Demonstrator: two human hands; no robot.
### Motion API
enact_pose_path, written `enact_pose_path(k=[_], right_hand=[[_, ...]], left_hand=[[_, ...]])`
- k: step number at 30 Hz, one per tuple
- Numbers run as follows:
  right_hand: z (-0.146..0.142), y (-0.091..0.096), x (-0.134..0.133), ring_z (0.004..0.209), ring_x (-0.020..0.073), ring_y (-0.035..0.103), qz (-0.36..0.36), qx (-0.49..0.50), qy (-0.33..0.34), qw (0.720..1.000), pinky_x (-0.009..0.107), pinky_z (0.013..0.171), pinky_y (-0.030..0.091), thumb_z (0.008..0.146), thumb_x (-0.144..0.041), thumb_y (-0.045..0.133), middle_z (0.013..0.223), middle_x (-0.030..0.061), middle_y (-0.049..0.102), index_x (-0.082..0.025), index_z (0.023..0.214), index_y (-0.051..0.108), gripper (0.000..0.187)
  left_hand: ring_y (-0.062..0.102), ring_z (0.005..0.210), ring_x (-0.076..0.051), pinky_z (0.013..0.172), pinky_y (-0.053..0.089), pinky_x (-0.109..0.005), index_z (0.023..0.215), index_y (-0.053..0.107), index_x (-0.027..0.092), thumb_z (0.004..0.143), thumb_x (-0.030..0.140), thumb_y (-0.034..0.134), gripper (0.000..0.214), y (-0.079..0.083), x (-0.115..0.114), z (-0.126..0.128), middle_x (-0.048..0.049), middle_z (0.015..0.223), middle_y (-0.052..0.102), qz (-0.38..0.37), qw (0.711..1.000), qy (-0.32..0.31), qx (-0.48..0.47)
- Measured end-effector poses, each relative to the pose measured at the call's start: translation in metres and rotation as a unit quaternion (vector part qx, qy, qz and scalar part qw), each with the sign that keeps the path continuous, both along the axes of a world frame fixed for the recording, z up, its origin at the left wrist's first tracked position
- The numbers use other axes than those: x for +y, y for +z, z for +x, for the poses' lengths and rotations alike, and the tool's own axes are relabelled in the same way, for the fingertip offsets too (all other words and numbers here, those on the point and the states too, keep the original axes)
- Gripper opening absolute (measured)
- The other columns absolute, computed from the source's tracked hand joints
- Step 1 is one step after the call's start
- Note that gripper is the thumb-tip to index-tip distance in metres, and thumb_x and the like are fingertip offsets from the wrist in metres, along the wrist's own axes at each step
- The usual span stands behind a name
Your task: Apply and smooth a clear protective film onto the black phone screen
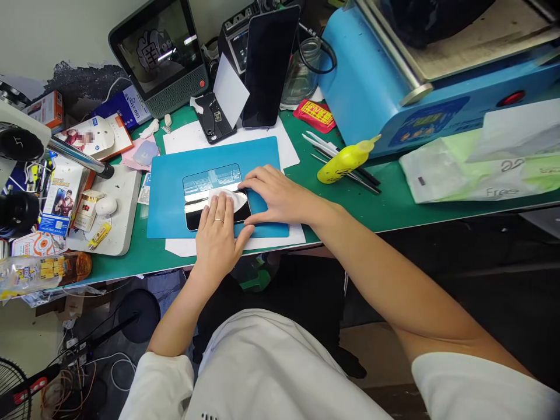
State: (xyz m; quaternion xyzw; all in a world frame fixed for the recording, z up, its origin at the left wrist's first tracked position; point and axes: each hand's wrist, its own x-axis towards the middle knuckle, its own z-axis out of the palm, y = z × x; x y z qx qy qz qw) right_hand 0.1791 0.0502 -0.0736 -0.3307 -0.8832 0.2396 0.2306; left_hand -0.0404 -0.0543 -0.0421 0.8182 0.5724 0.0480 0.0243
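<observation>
A glossy black smartphone [196, 217] lies sideways on a blue mat [168, 175], its surface mirroring light. My left hand [217, 230], with a ring on one finger, lies with fingers stretched and close together, pressing a white wipe [236, 200] onto the phone. Part of the wipe is hidden under those fingers. At the phone's right end, my right hand [277, 195] grips its edges, thumb at the near corner and fingers at the far one.
Behind the mat stand a propped black tablet [269, 70] and a smart display [160, 52]. A yellow bottle [345, 162] lies to the right, before a blue machine [367, 81]. Boxes, a white tray [125, 216] and a drink bottle [44, 273] crowd the left.
</observation>
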Motion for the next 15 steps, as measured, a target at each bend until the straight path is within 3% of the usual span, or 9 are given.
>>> enact_pose_path(k=[6, 15], right_hand=[[0.000, 0.000, 0.000, 0.119, 0.0433, 0.059, -0.002, 0.003, 0.000, 1.000, 0.063, 0.105, 0.052, 0.090, -0.076, 0.078, 0.136, 0.0230, 0.066, -0.014, 0.144, 0.068, 0.083], [0.001, 0.000, -0.002, 0.120, 0.0422, 0.059, 0.001, 0.010, -0.003, 1.000, 0.063, 0.106, 0.052, 0.091, -0.083, 0.072, 0.134, 0.0215, 0.067, -0.016, 0.142, 0.069, 0.085]], left_hand=[[0.037, 0.171, -0.037, 0.137, 0.039, -0.054, 0.169, 0.044, 0.000, 0.119, 0.055, 0.040, 0.075, 0.001, -0.022, -0.005, -0.0259, 0.180, 0.040, 0.011, 1.000, -0.021, 0.012], [0.037, 0.171, -0.037, 0.135, 0.042, -0.057, 0.175, 0.036, 0.005, 0.118, 0.052, 0.045, 0.074, 0.002, -0.050, -0.013, -0.0246, 0.179, 0.043, 0.004, 1.000, -0.020, 0.014]])
